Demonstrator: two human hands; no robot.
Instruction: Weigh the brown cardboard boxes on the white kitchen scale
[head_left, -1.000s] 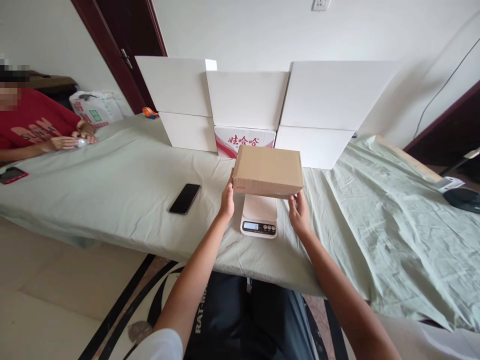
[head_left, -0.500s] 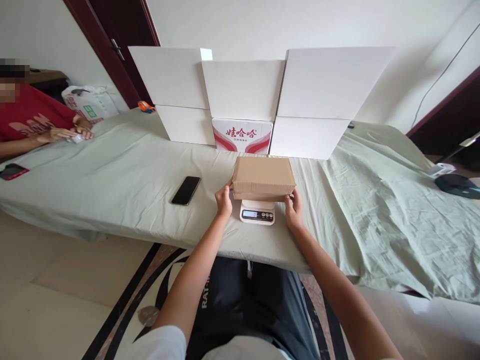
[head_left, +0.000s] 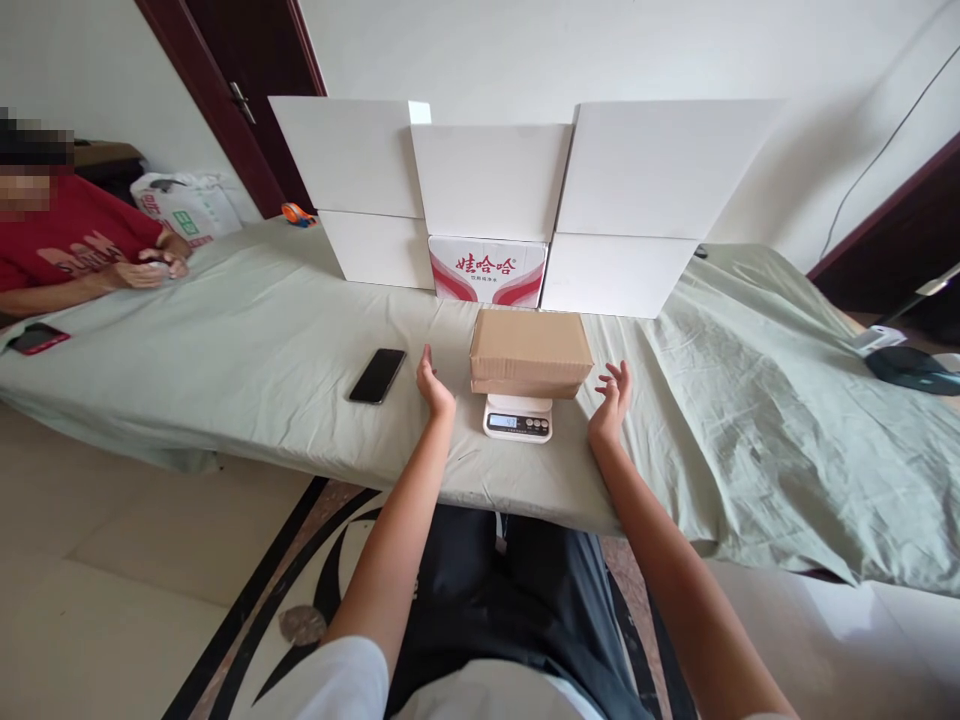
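A brown cardboard box point(head_left: 531, 345) rests on a small white digital scale point(head_left: 517, 420), whose lit display shows digits that look like 47 or similar. Most of the weighing plate is hidden beneath the box. To the box's left, apart from it, my left hand point(head_left: 435, 385) is open with its palm toward the box. My right hand point(head_left: 613, 400) is off the box on the other side, fingers spread, holding nothing. A black smartphone point(head_left: 377, 376) lies on the cloth left of my left hand.
Stacked white boxes point(head_left: 491, 180) stand behind the scale, with a red-and-white printed carton point(head_left: 487, 272) low in the middle. At the left, a person in a red shirt point(head_left: 82, 235) holds a small object. A greenish cloth point(head_left: 247, 330) covers the table. An orange object point(head_left: 298, 214) lies near the door.
Both my hands have let go of the cardboard box and moved outward. The box now sits on the scale, and the display has gone from about 0 to a higher number.
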